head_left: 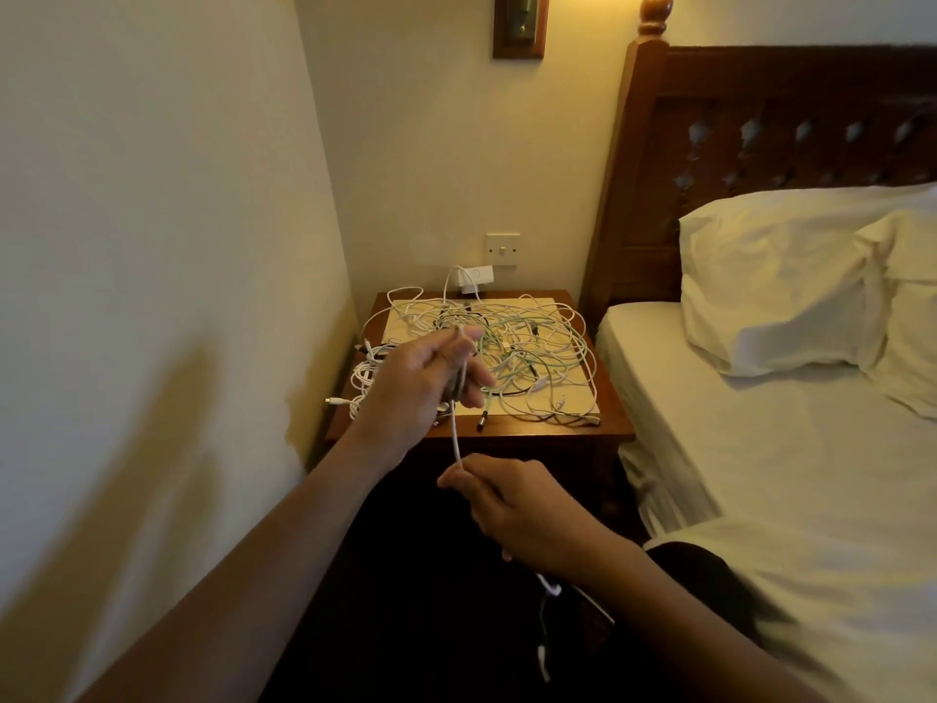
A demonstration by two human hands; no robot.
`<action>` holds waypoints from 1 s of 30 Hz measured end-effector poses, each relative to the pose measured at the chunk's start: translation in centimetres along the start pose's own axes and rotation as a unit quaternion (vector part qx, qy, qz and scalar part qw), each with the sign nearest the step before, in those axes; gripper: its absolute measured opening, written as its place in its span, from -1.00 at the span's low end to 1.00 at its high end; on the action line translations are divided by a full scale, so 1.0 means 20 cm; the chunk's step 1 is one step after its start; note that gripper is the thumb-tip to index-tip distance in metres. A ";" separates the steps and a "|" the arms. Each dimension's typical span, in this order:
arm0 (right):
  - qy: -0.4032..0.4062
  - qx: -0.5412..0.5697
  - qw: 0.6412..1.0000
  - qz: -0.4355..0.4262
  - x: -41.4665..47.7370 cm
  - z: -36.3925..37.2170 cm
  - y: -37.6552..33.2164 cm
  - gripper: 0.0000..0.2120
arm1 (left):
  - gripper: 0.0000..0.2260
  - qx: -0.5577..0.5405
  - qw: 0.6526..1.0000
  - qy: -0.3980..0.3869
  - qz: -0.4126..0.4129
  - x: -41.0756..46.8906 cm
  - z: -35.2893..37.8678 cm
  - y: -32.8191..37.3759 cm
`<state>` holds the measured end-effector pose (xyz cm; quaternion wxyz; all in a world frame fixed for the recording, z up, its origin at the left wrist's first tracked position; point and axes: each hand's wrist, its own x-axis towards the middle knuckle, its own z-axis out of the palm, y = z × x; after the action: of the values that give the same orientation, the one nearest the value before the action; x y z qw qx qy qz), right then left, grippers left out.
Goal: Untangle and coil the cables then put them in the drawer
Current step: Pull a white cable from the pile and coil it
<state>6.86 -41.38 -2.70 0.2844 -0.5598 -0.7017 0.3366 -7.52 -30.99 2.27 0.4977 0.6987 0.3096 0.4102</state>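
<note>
Two bare forearms reach forward from the bottom edge, close to the lens. At far left a plain cream wall (pixel 152 246) runs back to the corner. Next comes the left hand (pixel 426 383), raised over the front left of the small dark wooden nightstand (pixel 613 418); its thumb and fingers are curled round several turns of a thin white cable (pixel 455 438), though blur hides how many turns. From there the white cable drops straight down to the right hand (pixel 522 515), which is lower and nearer, in front of the nightstand, pinching the cable between thumb and curled fingertips. More white cable hangs below that wrist.

On the nightstand lies a cream rectangular mat (pixel 398 327), and spread across it is a loose tangle of white and pale green cables (pixel 517 347), with a tighter bunch of white cable (pixel 367 372) at the left edge. Behind, a white plug adapter (pixel 474 279) sits below a cream wall switch (pixel 502 249). The nightstand's front is too dark to make out.

To the right stands a carved dark wooden headboard (pixel 760 119), with a white pillow (pixel 776 276) on the white-sheeted bed (pixel 760 449).
</note>
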 end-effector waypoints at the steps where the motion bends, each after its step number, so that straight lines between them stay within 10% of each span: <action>1: 0.000 -0.033 0.999 -0.017 0.00 -0.03 -0.05 -0.78 | -0.72 0.091 0.996 -0.003 0.020 0.00 0.01 -0.02; 5: 0.052 -0.120 0.991 -0.027 0.04 -0.30 -0.13 -0.79 | -0.74 0.285 0.951 -0.118 -0.008 0.00 -0.05 -0.09; 11: 0.110 -0.053 0.993 -0.011 0.10 -0.55 0.19 -0.81 | -0.55 0.137 0.949 -0.240 -0.149 -0.13 -0.22 -0.03; 17: 0.130 -0.037 0.989 0.061 0.08 -0.49 0.56 -0.78 | -0.61 -0.155 0.976 -0.101 -0.116 -0.17 -0.32 -0.02; 24: 0.067 -0.262 0.963 0.001 -0.01 -0.22 0.72 -0.79 | -0.61 -0.396 0.911 -0.066 -0.095 -0.18 -0.26 0.08; 30: 0.099 -0.270 0.957 0.042 0.00 -0.24 0.80 -0.75 | -0.56 -0.386 0.917 -0.024 -0.094 -0.23 -0.26 0.14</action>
<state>20.11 -38.35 -12.45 0.1758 -0.6751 -0.7109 0.0890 -14.12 -33.37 4.56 0.7721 0.4298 0.1797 0.4322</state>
